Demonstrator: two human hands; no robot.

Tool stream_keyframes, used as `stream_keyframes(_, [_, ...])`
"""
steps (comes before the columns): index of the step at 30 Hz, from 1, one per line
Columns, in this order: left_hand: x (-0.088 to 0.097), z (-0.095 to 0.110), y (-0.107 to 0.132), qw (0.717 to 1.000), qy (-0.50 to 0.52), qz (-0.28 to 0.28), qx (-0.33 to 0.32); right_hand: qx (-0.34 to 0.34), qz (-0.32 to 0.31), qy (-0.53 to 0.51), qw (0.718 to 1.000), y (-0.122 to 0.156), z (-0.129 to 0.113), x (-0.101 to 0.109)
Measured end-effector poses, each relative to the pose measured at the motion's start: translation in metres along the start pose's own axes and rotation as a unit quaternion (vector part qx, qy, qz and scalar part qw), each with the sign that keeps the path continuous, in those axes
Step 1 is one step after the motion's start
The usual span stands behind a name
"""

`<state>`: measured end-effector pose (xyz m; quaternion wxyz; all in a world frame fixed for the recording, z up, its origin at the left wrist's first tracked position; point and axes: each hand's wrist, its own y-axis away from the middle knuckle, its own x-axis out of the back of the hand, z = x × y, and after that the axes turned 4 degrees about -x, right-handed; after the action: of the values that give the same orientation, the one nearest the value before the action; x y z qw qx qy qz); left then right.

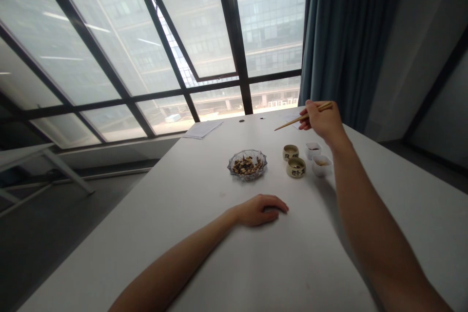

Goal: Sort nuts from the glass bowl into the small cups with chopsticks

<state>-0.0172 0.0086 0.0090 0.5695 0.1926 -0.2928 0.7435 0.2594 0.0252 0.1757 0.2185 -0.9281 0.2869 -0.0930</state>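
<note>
My right hand (322, 120) is raised above the far side of the white table (204, 263), closed on a pair of wooden chopsticks (303, 116) whose tips point left. Below it stand two small round beige cups (296, 166) with black markings and two small white square dishes (321, 165). A glass bowl of mixed beans (247, 164) sits left of the cups. My left hand (260, 210) rests palm down on the table, fingers loosely curled, holding nothing, a little in front of the bowl.
White papers (202, 129) lie at the table's far left edge, another sheet (290, 120) lies near my right hand. A small dark spot (242, 120) marks the far edge. Large windows stand behind, a blue curtain (343, 39) at right, another table (25, 156) at left.
</note>
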Motion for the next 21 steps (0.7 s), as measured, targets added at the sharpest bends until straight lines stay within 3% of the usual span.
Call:
stream_keyframes(7, [-0.001, -0.001, 0.0, 1.0, -0.001, 0.002, -0.001, 0.001, -0.078, 0.025, 0.997, 0.013, -0.005, -0.017])
stream_keyframes(12, [0.0, 0.0, -0.001, 1.0, -0.003, 0.002, 0.007, -0.018, -0.226, 0.005, 0.974, 0.02, -0.001, -0.031])
stream_keyframes(15, [-0.001, 0.0, 0.0, 1.0, -0.004, 0.002, 0.006, -0.036, -0.292, 0.009, 0.956, 0.025, 0.006, -0.042])
stream_keyframes(21, [-0.001, -0.002, 0.0, 1.0, -0.003, 0.003, -0.003, -0.004, -0.348, 0.062, 0.935, 0.034, 0.031, -0.071])
